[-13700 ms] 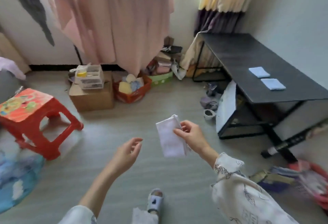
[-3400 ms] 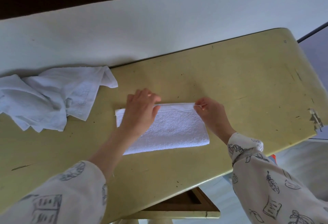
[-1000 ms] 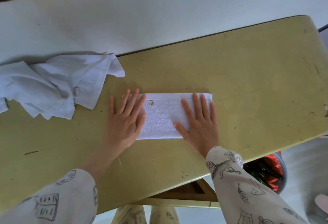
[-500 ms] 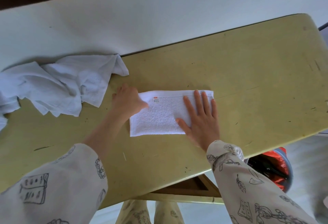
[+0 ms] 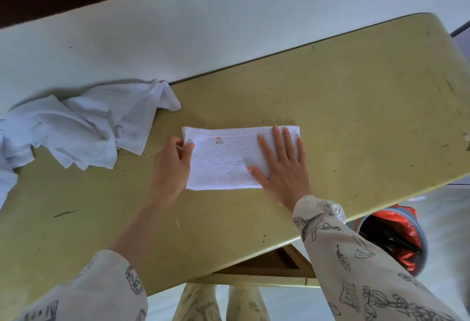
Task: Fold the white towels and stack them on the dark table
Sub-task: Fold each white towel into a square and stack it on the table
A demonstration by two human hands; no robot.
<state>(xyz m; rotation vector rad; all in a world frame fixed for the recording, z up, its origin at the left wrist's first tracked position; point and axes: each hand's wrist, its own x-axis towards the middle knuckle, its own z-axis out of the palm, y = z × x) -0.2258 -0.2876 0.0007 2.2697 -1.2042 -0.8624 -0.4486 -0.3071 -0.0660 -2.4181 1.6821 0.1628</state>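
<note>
A white terry towel folded into a long strip (image 5: pixel 223 159) lies flat on the scuffed yellow-green wooden table (image 5: pixel 356 117), roughly at its middle, its long edges running left to right. The right hand (image 5: pixel 282 168) is spread flat on the strip's right end, fingers straight and pointing toward the far edge. That looks like an anchor, weighting the cloth so it cannot slide while the other end is worked. The left hand (image 5: pixel 173 168) is at the strip's left end, thumb on top of the cloth and fingers seemingly tucked beneath — a pinch on that short edge, probably the start of lifting it over toward the right for the next fold. A small red printed label (image 5: pixel 218 140) shows near the far edge, left of centre.

To the far left, a crumpled heap of white cloth (image 5: pixel 84 130) sits partly on the table and against the pale wall; I judge it the unfolded supply, though how many towels it holds cannot be told. So the count is one strip in hand, one heap, two hands, one table. The dark table from the task is not in view, so stacking is not yet possible from here.

Below the near right table edge stands a grey bin lined with a red bag (image 5: pixel 394 242).
</note>
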